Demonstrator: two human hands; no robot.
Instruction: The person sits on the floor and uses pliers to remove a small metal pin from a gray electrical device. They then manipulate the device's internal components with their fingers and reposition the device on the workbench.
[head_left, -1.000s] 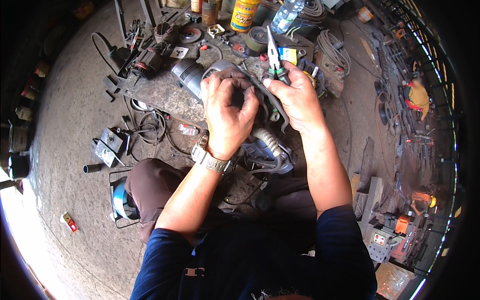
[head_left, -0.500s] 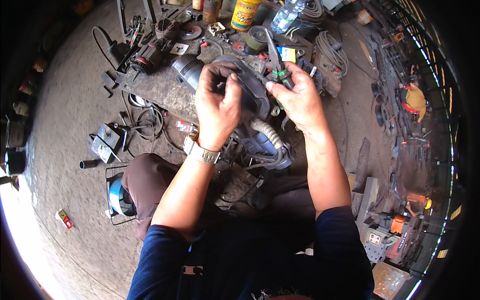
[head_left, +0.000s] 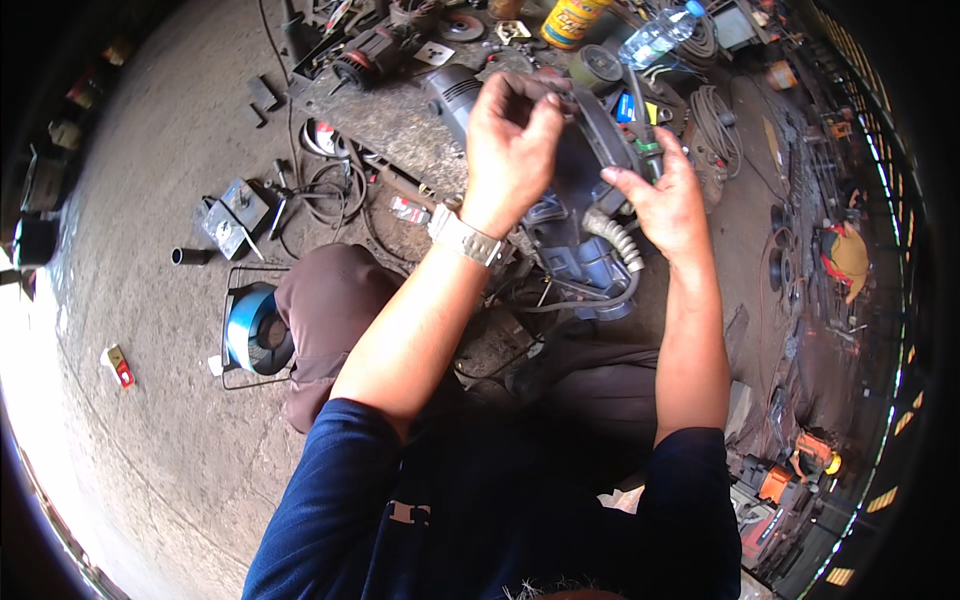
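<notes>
My left hand (head_left: 512, 145), a metal watch on its wrist, is closed in a pinch over the dark grey casing (head_left: 603, 130) of a power tool. What its fingertips hold, if anything, is hidden. Green-handled pliers (head_left: 648, 148) are in my right hand (head_left: 672, 205), jaws pointing away from me, slightly blurred. The tool's grey vented cylinder (head_left: 457, 92) lies left of my left hand. Nearer to me are its blue-grey body (head_left: 578, 262) and a grey wrapped hose or cable (head_left: 612, 238).
A worn low bench (head_left: 385, 110) holds a motor-like tool (head_left: 365, 58), a yellow container (head_left: 572, 22) and a water bottle (head_left: 660, 38). Coiled cable (head_left: 715, 125) lies at the right. On the floor at left are a blue wire spool (head_left: 250, 328) and loose cables (head_left: 340, 180).
The whole view has shifted, so the bench things appear farther right. My right hand has turned the pliers more edge-on. The left hand keeps its pinch.
</notes>
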